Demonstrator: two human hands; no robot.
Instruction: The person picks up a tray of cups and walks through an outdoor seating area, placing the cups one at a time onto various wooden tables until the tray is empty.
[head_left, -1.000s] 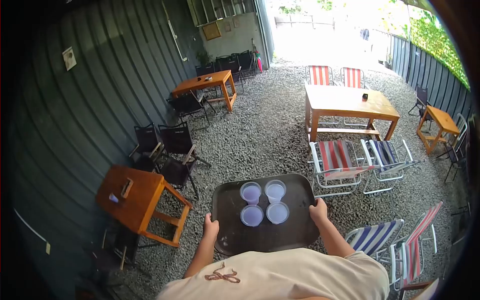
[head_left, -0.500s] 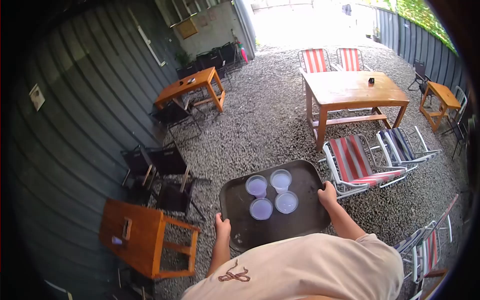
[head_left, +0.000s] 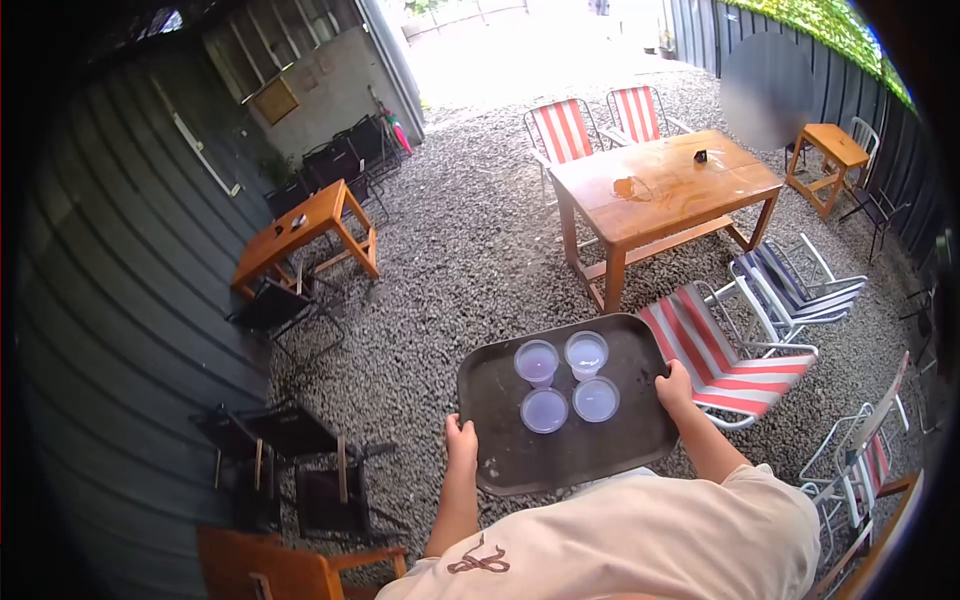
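Observation:
A dark serving tray (head_left: 500, 450) is held level in front of my body. My left hand (head_left: 461, 440) grips its left edge, thumb on top and the other fingers hidden beneath. On the opposite side my right hand (head_left: 676, 384) is closed round the right edge in the same way. Several clear plastic cups with a pale purple drink stand upright in a cluster on the tray, among them a front-left cup (head_left: 544, 410) and a back-right cup (head_left: 587, 353). Neither hand touches the cups.
Ahead to the right is a wooden table (head_left: 690, 185) with a small black object and a wet patch on it. Red-striped folding chairs (head_left: 562, 132) stand behind it, others at its near side. Left lie wooden tables (head_left: 310, 222) and black chairs (head_left: 290, 428) along a corrugated wall. Gravel covers the ground.
I have moved forward and my view has turned right. The big wooden table is closer, and the left-hand tables have slid down and left. Both hands still hold the tray.

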